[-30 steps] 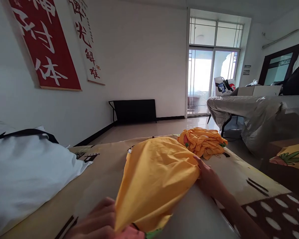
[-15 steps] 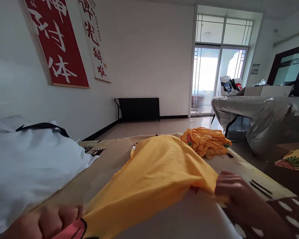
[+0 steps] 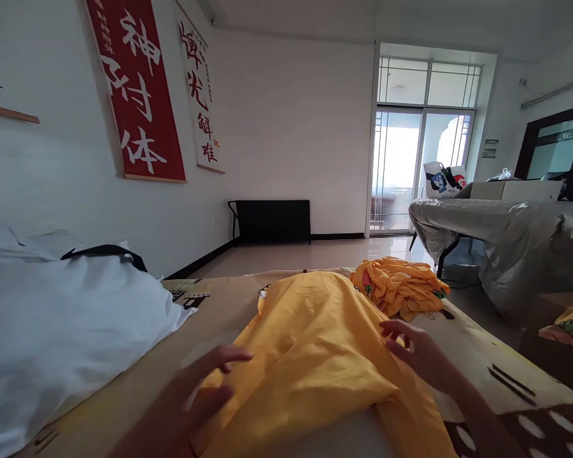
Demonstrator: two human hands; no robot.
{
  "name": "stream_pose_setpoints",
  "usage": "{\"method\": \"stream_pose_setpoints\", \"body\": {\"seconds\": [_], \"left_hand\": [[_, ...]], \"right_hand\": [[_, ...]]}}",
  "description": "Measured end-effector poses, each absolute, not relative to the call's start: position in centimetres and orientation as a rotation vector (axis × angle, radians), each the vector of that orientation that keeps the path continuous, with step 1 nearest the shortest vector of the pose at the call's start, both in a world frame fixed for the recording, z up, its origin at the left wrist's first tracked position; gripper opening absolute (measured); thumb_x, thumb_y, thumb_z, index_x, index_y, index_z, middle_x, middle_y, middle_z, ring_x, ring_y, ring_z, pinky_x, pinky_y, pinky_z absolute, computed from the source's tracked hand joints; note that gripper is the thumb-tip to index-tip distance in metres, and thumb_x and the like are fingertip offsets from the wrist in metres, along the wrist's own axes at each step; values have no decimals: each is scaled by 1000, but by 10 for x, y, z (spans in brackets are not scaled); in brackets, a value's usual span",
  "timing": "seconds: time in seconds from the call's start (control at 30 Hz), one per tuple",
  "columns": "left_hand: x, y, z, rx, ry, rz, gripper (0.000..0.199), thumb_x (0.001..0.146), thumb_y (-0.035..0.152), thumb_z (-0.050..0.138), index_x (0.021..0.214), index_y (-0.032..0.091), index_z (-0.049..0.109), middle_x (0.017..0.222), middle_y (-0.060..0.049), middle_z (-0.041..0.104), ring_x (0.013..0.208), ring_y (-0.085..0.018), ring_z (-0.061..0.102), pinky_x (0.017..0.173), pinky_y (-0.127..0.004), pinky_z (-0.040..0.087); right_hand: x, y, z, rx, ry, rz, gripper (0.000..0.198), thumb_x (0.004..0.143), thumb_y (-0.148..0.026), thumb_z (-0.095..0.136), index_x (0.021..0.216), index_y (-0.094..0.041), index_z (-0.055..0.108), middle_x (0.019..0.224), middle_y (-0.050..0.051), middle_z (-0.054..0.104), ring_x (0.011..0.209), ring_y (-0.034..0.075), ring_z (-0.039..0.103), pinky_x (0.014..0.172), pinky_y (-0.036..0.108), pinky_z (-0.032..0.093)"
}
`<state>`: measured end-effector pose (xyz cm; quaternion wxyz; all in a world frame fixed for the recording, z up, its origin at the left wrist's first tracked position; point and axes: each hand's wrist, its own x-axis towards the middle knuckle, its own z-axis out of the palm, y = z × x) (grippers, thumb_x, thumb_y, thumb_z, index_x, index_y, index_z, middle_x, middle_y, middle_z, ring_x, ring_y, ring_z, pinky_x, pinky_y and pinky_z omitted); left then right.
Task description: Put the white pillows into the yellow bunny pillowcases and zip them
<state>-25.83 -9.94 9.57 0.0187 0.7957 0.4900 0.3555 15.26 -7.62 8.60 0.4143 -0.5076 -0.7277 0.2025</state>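
Observation:
A yellow cloth (image 3: 310, 343) lies spread over the middle of the bed, its near edge folded back loosely. Under that edge a whitish surface (image 3: 348, 436) shows; what it belongs to is mostly hidden. My left hand (image 3: 191, 388) is at the cloth's left side, thumb and fingers apart, with nothing gripped. At the right side my right hand (image 3: 415, 350) hovers over or rests on the cloth's edge, fingers bent but spread, holding nothing I can see. Behind it sits a crumpled yellow patterned cloth (image 3: 396, 286).
White pillow-like bundles (image 3: 76, 337) with a black strap (image 3: 107, 249) fill the left side. The bed carries a beige patterned sheet (image 3: 477, 343). At right stand a plastic-covered table (image 3: 501, 235) and a cardboard box (image 3: 549, 305) holding yellow cloth.
Both hands have let go of the yellow cloth's near edge and moved forward along its sides. The stretched edge has dropped and slackened. The view has tilted up slightly.

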Motion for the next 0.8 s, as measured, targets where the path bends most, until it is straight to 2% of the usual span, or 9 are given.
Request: {"method": "stream_pose_setpoints", "body": {"seconds": [0.03,0.1,0.2,0.37,0.5,0.57,0.63,0.7,0.8], "left_hand": [[-246,-92,97,2473,1507,975,47,85,55,43,120,27,55,115,-4,62,105,-21,56,92,-31,45],[-223,-81,95,2464,1473,732,45,84,52,48,120,24,54,119,-6,60,108,-22,54,95,-33,42],[-202,-70,86,2481,1485,591,34,90,45,39,95,20,60,100,-6,62,93,-20,57,85,-34,44],[-204,-67,78,2565,1513,564,35,93,36,28,76,18,53,86,-6,60,82,-20,54,80,-36,41],[-217,-70,85,2499,1452,786,34,94,40,26,77,20,47,86,-6,58,79,-18,52,76,-34,44],[-222,-71,88,2488,1409,992,32,93,41,28,81,21,48,97,-8,60,90,-20,53,82,-34,44],[-224,-72,88,2426,1413,1117,29,93,42,30,85,22,48,111,-9,59,103,-20,53,89,-33,43],[-222,-69,84,2332,1474,1095,28,93,44,29,87,23,47,109,-7,61,100,-19,56,86,-31,45],[-212,-56,73,2224,1580,1001,30,93,44,23,79,23,40,80,-4,62,72,-18,59,69,-30,46]], "right_hand": [[143,-70,77,-1271,-1901,480,39,82,-48,50,107,-20,62,95,6,66,81,17,58,71,28,45],[127,-60,61,-1244,-2058,444,30,83,-43,50,100,-21,63,94,5,64,83,16,56,74,28,44],[118,-52,45,-1259,-2156,393,24,84,-39,49,74,-19,56,78,2,60,72,14,51,66,25,41],[122,-62,59,-1278,-2088,323,27,83,-32,49,61,-19,44,67,0,53,63,13,45,59,24,36],[133,-72,78,-1095,-1963,319,29,88,-37,44,65,-20,47,87,6,58,82,17,53,76,29,44],[139,-74,81,-1039,-1901,384,31,89,-41,44,69,-20,51,104,10,59,100,21,54,90,34,42],[142,-74,80,-1009,-1866,497,32,90,-44,42,76,-20,56,108,11,60,107,23,53,96,37,39],[141,-71,76,-1005,-1840,602,34,91,-46,40,81,-19,59,97,10,64,101,23,57,93,37,41],[132,-61,63,-1080,-1755,579,38,89,-49,41,71,-18,53,72,4,58,74,18,55,72,29,44]]}}
